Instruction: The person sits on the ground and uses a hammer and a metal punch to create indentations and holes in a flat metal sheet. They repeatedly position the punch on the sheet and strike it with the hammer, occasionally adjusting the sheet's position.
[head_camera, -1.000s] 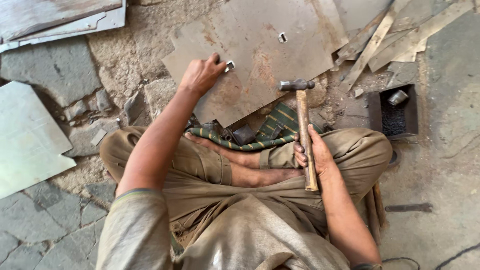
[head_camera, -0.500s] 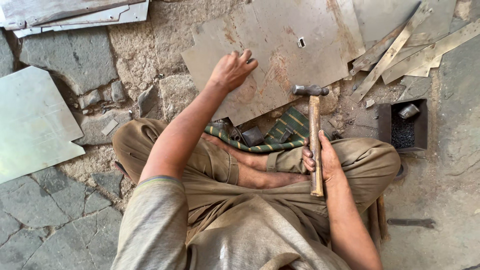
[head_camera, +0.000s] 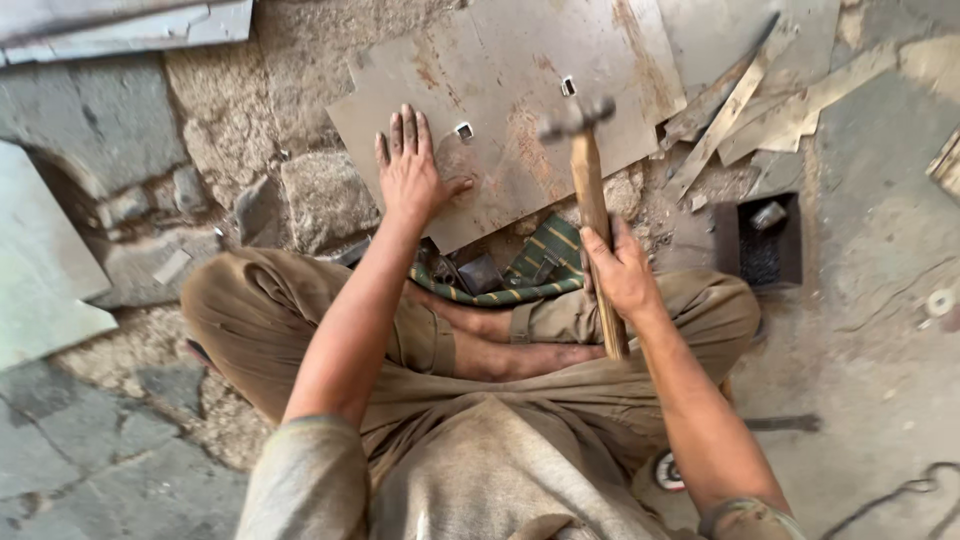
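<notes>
Seated cross-legged on rough stone floor (head_camera: 230, 150), facing a flat, rust-stained grey metal sheet (head_camera: 520, 80) lying just beyond the knees. Left hand (head_camera: 412, 170) spread open, palm down, fingers pointing far, pressed flat on the near left corner of the sheet. Small square punched hole (head_camera: 464, 130) just right of the fingertips, beside the thumb; a second square hole (head_camera: 568, 86) farther off and to the right. Right hand (head_camera: 620, 268) closed around the pale wooden handle of a steel-headed hammer (head_camera: 590, 190), gripped low on the handle. Hammer's long axis running near to far, tilted slightly left at the top, head (head_camera: 575, 118) blurred and hanging over the sheet between the two holes, right of the left hand and apart from it. Cannot tell whether the head touches the metal. Left hand nearer to the near hole; hammer head roughly level with it, a little to its right. Green striped cloth (head_camera: 540, 262) bunched under the sheet's near edge, across the shins. To the right, a dark rectangular metal box (head_camera: 790, 250) with small bits inside, and loose pale offcut strips (head_camera: 740, 100) piled at the far right. Another pale sheet (head_camera: 40, 270) lying at the left edge.
</notes>
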